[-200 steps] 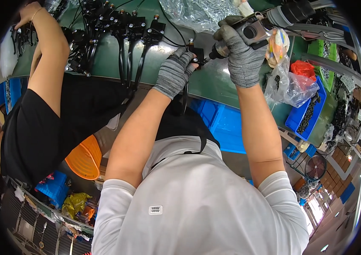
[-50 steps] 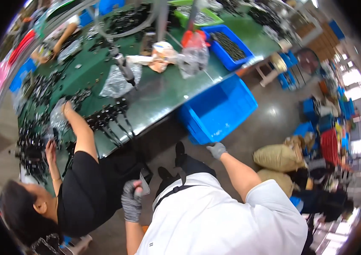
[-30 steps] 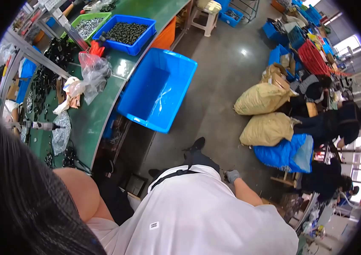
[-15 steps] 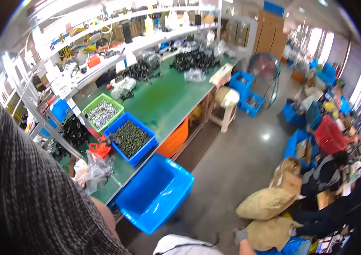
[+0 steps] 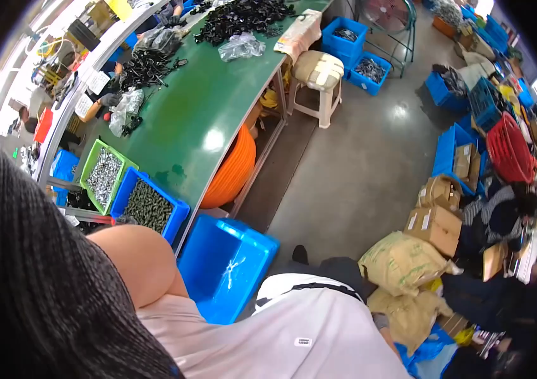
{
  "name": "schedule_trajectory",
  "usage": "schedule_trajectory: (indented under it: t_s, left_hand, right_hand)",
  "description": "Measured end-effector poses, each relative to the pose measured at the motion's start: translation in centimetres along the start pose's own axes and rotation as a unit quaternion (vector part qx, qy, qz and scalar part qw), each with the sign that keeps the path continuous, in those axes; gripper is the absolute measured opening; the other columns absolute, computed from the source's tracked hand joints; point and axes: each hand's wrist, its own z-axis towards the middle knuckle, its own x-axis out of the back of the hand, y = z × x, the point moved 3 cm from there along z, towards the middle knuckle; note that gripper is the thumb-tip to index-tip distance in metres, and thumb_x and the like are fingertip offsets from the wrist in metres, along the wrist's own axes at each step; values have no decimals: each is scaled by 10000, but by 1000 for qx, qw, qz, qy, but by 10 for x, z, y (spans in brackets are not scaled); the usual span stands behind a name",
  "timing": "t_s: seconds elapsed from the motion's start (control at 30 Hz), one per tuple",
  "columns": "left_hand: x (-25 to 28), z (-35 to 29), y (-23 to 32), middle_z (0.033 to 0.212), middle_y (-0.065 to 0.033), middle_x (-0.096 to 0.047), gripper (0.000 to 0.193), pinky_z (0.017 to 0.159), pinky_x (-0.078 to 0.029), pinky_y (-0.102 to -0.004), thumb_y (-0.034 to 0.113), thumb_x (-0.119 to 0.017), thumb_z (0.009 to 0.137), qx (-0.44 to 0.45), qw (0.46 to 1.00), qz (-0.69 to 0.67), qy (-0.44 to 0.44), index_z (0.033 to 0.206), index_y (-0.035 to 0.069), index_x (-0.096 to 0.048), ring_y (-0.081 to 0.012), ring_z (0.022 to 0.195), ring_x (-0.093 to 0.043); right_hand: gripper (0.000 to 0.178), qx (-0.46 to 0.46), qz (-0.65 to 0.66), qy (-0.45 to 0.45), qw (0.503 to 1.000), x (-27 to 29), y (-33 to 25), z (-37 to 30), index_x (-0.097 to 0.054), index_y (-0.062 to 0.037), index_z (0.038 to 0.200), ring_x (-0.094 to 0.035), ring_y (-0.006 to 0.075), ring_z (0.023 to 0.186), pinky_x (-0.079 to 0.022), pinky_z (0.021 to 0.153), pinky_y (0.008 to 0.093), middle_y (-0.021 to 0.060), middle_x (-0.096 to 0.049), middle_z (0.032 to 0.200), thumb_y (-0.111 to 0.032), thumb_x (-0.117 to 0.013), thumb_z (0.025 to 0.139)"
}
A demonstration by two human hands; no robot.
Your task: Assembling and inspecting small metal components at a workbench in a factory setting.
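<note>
Beside the lower tan woven sack (image 5: 401, 312), my right hand (image 5: 380, 320) shows only as a bit of grey glove, with the bare forearm below it. My pale shirt hides part of it, its fingers cannot be made out, and I cannot tell whether it touches the sack. Of my left arm (image 5: 139, 256) only bare skin near a dark knitted fabric is visible; the left hand is out of sight. An open blue tub (image 5: 221, 271) stands just past that arm, against the bench. On the bench edge a blue bin (image 5: 176, 218) holds dark olive small parts, next to a green bin (image 5: 111, 149) of silvery parts.
The green bench (image 5: 186, 120) bears piles of black parts (image 5: 243, 19) and clear bags. A padded stool (image 5: 319, 72), stacked blue crates (image 5: 344, 38) and a fan (image 5: 387, 12) stand beyond. Cartons (image 5: 434, 228) and a red basket (image 5: 510, 148) line the right. Another person's gloved hand (image 5: 110, 100) is across the bench.
The view has tipped downward, showing more of my shirt and legs. My right hand appears higher in the picture, nearer the sacks. The bare part of my left arm now shows more.
</note>
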Motion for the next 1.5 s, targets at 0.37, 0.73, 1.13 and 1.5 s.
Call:
schedule_trajectory:
  t_s: [0.37, 0.73, 1.13, 1.5]
  left_hand:
    - [-150, 165, -75, 1230, -112, -616, 488, 1049, -405, -379, 272, -748, 849, 25, 994, -14, 107, 1239, 27, -588, -243, 1167, -567]
    - [-322, 142, -372, 1015, -119, -694, 258, 839, -534, -313, 100, -702, 879, 422, 901, 72, 67, 1120, 25, -647, -205, 917, -677]
    - [-390, 442, -547, 1148, -198, -623, 378, 930, -462, -442, 256, -662, 903, 168, 949, 262, 44, 1211, 42, -618, -392, 1041, -593]
    - [-451, 456, -602, 1175, -165, -575, 455, 937, -427, -504, 520, -430, 988, 170, 861, 478, 37, 1148, 122, -582, -379, 1083, -552]
  right_hand:
    - [229, 476, -416, 33, 774, 88, -294, 231, -674, -17, 944, -661, 289, 720, -509, 595, 445, 185, -674, 841, -231, -615, 887]
    - [124, 234, -10, 46, 971, 165, -837, 365, -640, -52, 968, -608, 175, 538, -471, 422, 323, 85, -658, 746, -153, -647, 897]
    - [255, 258, -206, -12, 944, 70, -1070, 448, -670, -6, 1063, -652, 187, 680, -509, 609, 332, 93, -685, 807, -151, -711, 857]
    - [822, 524, -658, 8, 541, -175, -1340, 573, -506, -82, 1408, -408, 305, 1370, -269, 1152, 406, 207, -494, 1438, -639, -575, 807]
